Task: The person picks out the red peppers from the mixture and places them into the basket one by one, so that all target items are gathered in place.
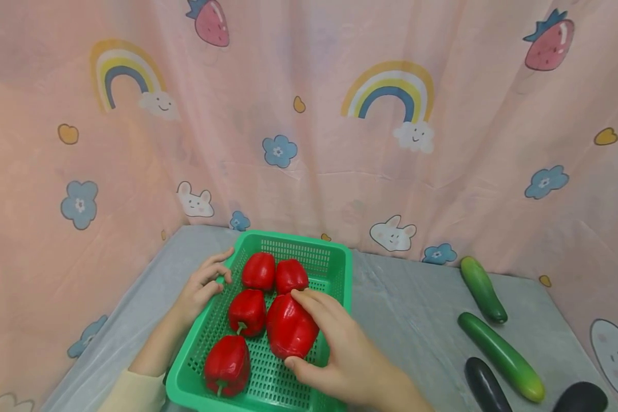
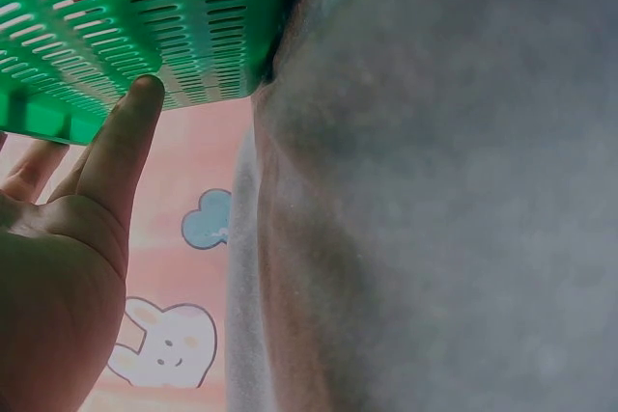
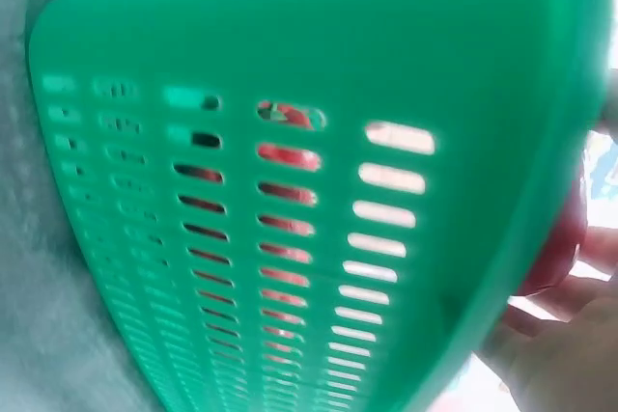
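Observation:
My right hand grips a red bell pepper over the right half of a green plastic basket, thumb at its near end and fingers over the far side. Several other red peppers sit inside, among them one at the near left with its green stem showing. At the basket's left rim my left hand rests with fingers loosely bent. The left wrist view shows its thumb straight against the slotted wall. In the right wrist view the basket wall hides most of the gripped pepper.
Right of the basket, a cucumber and a longer green one lie on the grey cloth. Two dark eggplants, one long and one at the corner, lie nearer. A pink printed curtain hangs behind the table.

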The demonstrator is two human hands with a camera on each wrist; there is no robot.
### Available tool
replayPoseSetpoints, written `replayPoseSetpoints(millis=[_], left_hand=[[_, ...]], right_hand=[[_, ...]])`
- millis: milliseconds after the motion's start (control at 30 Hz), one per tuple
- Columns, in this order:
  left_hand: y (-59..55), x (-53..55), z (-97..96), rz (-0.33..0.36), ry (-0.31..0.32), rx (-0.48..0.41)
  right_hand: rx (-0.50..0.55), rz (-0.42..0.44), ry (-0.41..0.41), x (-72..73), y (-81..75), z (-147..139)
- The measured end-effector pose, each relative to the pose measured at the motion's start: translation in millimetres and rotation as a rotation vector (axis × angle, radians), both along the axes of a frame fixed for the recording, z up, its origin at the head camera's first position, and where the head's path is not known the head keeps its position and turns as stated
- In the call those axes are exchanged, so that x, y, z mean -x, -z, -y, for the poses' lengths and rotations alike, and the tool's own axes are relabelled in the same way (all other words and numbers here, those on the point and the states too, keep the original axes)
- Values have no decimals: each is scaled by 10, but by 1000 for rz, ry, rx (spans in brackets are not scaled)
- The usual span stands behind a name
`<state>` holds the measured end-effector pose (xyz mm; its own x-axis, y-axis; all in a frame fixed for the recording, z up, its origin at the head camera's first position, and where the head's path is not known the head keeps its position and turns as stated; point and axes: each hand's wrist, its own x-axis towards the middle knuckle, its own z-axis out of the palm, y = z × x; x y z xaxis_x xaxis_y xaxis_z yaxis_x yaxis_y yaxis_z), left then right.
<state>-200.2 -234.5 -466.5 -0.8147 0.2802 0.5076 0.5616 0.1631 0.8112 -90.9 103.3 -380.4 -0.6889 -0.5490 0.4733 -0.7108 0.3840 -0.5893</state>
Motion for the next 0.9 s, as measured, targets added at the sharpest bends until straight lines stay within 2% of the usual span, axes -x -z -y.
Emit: replayPoseSetpoints(millis=[400, 700, 900], left_hand=[[-19, -8, -14, 22, 0, -2], [-22, -13, -13, 19, -7, -2], [-23, -14, -11, 5, -4, -2]], right_hand=[[-26, 113, -31, -35, 59, 101], [-106, 267, -70, -32, 101, 144], [-146, 280, -125, -3, 118, 196]])
